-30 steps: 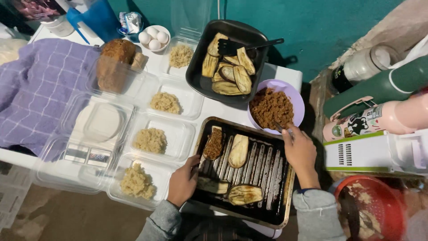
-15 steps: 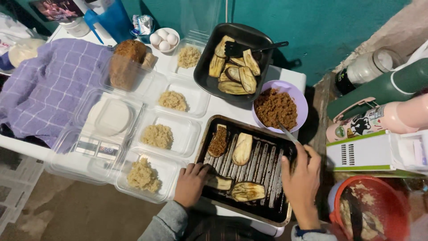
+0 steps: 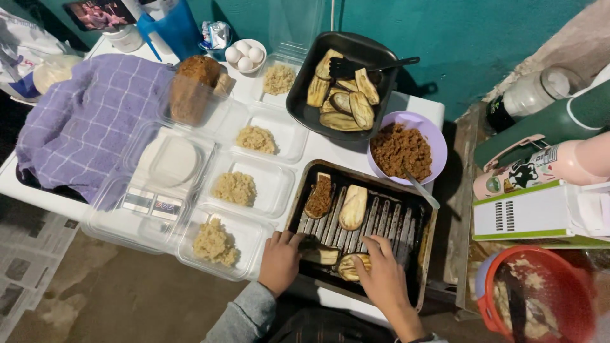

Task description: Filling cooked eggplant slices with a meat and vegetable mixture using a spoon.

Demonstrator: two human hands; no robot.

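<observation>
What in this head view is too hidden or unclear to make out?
- Eggplant slice under the right hand: the fingers cover part of it.
- Slice by the left hand: whether it is gripped, too dark to tell.
- Red bucket: cut off by the corner; contents unclear.
- Things under the purple cloth: covered.

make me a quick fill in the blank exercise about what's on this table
1. Both hands, left hand and right hand, rest at the near edge of the ribbed dark metal baking ____.
2. The round purple plastic bowl holds brown minced ____.
3. The small white bowl at the back holds white ____.
4. A black spatula lies in the black roasting pan of ____ slices.

Missing words: tray; meat; eggs; aubergine
</observation>
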